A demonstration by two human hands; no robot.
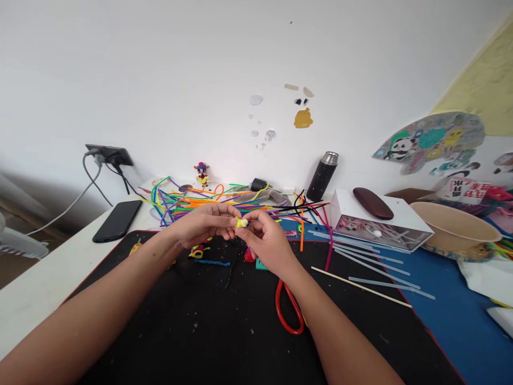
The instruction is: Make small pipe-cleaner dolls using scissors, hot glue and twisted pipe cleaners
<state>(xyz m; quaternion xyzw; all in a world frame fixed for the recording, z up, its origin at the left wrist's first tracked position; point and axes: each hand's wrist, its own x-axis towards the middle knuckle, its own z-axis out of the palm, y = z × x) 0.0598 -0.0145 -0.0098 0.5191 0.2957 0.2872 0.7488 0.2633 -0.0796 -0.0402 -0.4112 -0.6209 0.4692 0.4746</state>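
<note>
A small yellow fuzzy piece with a pale tip (pixel 241 222) is pinched between my two hands above the black mat (pixel 200 342). It looks like bent pipe cleaner, though fingers cover part of it. My left hand (pixel 208 223) grips it from the left with thumb and forefinger. From the other side, the fingertips of my right hand (pixel 269 239) close on it too. Below them on the mat lie a blue twisted pipe cleaner (pixel 212 262) and a yellow and pink fuzzy piece (pixel 197 251). Red looped handles (pixel 289 315) stick out from under my right wrist.
Many coloured pipe cleaners (pixel 188 203) spread along the back, near a small doll figure (pixel 202 174). A black thermos (pixel 321 177) stands by a white box (pixel 377 224) with a dark red case (pixel 372 203) on top. Translucent sticks (pixel 377 261) lie right; a phone (pixel 117 221) lies left.
</note>
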